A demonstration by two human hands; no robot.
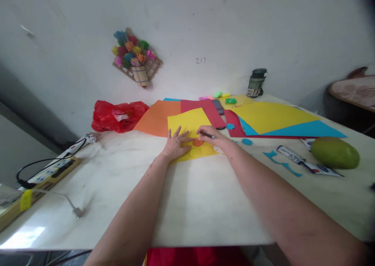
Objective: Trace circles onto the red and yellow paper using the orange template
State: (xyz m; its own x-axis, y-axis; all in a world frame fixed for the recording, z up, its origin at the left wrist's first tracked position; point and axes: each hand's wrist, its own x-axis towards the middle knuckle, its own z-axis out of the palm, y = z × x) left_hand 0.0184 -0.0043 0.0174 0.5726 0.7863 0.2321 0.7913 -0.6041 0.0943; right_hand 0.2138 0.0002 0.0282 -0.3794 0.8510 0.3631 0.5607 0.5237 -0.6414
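A yellow paper sheet [187,122] lies on the table in front of me, with circles drawn along its near part. On it rests an orange paper circle [198,142], close to the drawn outlines. My left hand [177,144] is spread flat on the sheet, its fingertips reaching toward the orange circle. A dark pen [207,134] is pinched in my right hand [211,135], just above and right of that circle. The pen's tip is hidden behind my fingers.
Orange paper [155,119], red paper [191,106] and a large yellow sheet [272,115] lie behind. Right are a blue paper circle [247,141], blue scraps [272,156], a glue tube [290,154] and a green fruit [334,152]. Left are a red bag [117,117] and power strip [49,174].
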